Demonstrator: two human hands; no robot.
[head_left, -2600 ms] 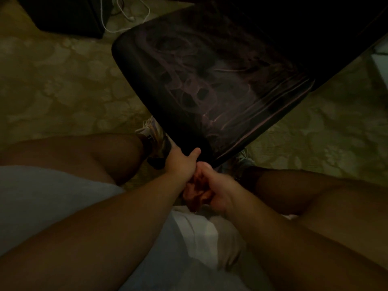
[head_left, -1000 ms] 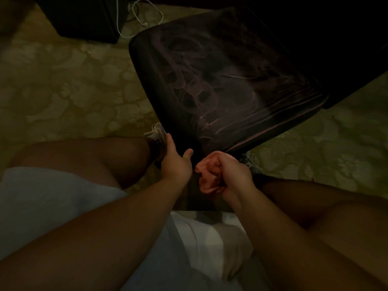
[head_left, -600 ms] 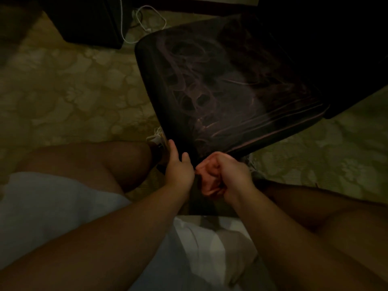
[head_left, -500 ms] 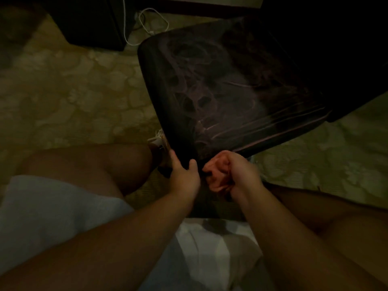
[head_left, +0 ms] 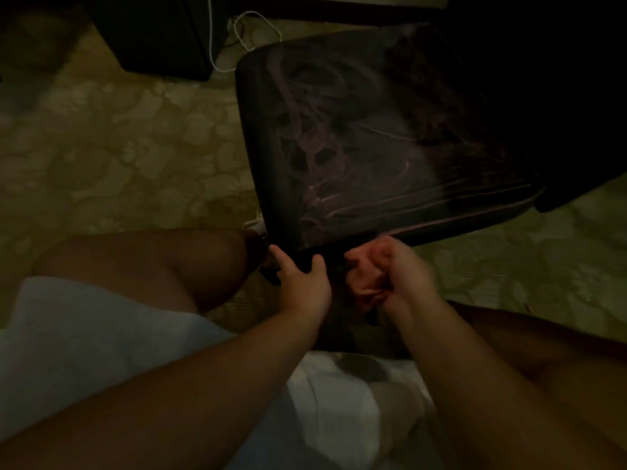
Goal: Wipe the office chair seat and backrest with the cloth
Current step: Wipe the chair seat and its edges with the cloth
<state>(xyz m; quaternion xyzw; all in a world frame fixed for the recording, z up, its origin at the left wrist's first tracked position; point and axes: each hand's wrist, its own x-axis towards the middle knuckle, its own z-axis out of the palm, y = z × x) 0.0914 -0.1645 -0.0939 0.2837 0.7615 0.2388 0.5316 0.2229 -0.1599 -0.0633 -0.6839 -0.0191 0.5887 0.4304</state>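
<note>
The black office chair seat (head_left: 383, 130) fills the upper middle of the head view, with pale smear marks across it. Its dark backrest (head_left: 543, 79) stands at the upper right, mostly lost in shadow. My left hand (head_left: 302, 283) grips the seat's near corner, thumb on top and fingers round the edge. Just right of it, my right hand (head_left: 397, 273) holds a bunched pink cloth (head_left: 364, 283) in a fist against the seat's front edge. Most of the cloth is hidden inside the fist.
My bare knees flank the chair on a patterned beige carpet (head_left: 135, 157). A dark box-like object (head_left: 152, 32) and a white cable (head_left: 237, 39) lie at the back left. A shoe (head_left: 256, 225) shows under the seat's left corner.
The view has shifted, so the chair sits further right in frame. My left hand has closed round the seat corner. My right fist with the cloth has risen to the front edge.
</note>
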